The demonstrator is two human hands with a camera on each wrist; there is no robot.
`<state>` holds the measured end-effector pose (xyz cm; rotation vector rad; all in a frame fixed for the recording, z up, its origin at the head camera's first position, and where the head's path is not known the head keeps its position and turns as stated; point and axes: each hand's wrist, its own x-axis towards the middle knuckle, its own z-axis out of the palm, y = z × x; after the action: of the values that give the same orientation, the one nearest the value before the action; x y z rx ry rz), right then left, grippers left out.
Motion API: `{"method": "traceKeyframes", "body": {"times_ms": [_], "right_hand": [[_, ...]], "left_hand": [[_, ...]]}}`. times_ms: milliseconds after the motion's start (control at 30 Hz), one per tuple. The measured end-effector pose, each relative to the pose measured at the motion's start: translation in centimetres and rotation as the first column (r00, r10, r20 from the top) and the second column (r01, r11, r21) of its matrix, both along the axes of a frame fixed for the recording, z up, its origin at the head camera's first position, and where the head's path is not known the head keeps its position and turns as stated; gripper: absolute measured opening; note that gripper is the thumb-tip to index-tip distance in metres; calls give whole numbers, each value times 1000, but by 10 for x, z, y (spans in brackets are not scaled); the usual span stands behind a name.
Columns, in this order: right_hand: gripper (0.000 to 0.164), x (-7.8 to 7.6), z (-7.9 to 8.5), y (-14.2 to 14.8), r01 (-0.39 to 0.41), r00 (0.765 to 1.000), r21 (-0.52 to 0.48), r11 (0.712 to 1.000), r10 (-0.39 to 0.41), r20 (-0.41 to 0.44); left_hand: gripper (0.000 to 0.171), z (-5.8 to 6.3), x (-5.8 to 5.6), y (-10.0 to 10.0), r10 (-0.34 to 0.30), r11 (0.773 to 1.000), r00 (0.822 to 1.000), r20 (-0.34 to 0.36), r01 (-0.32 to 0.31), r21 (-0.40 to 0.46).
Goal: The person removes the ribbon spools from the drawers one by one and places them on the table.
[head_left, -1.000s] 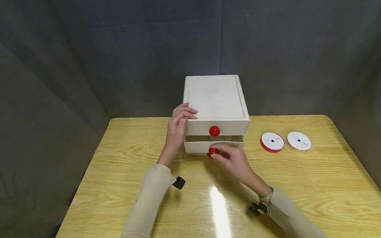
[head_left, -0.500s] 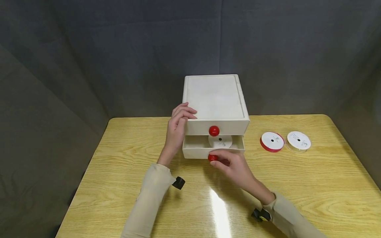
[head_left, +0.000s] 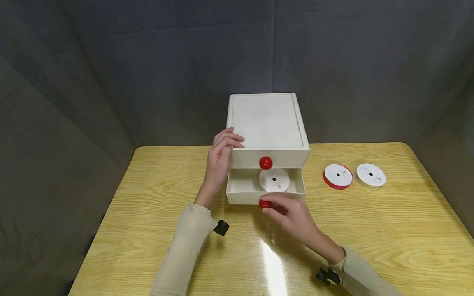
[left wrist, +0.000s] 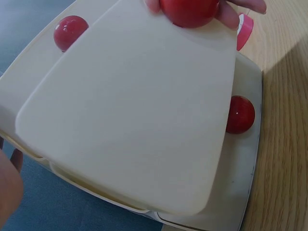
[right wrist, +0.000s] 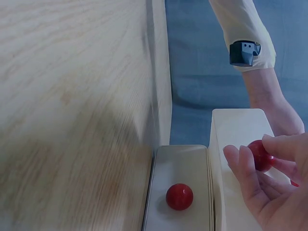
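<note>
Pinching the knob (head_left: 264,204) with my right hand (head_left: 296,216); the drawer (head_left: 242,198) is lying straight beyond it, wide front running left-right, rear hidden in the box (head_left: 264,123). Right is sitting nearer; my left hand (head_left: 221,158) is resting, fingers slightly spread, on the box's left front corner. Drawer's looking off-white, shallow, with a white spool (head_left: 267,181) lying inside.

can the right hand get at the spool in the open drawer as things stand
Probably yes, once it lets go: the right hand pinches the red knob of the open drawer, in front of the spool, whose face shows nearly whole, with nothing seen lying on it.
</note>
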<state>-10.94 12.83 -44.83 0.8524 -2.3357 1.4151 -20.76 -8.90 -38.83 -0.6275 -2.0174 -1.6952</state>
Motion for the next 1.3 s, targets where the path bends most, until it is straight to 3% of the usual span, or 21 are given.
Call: {"method": "traceKeyframes", "body": {"times_ms": [433, 967, 1133, 1300], "right_hand": [[29, 13, 0, 3, -51, 996, -7, 999, 51, -69], [31, 26, 2, 4, -78, 993, 12, 997, 79, -82], [26, 28, 12, 8, -103, 994, 127, 986, 106, -10], [21, 28, 41, 19, -154, 988, 279, 948, 140, 71]], "left_hand": [[33, 1, 0, -2, -13, 1000, 1000, 11, 13, 1], [34, 1, 0, -2, -24, 1000, 1000, 4, 24, 4], [34, 1, 0, -2, -24, 1000, 1000, 6, 24, 5], [34, 0, -1, -2, -23, 1000, 1000, 9, 23, 8]]}}
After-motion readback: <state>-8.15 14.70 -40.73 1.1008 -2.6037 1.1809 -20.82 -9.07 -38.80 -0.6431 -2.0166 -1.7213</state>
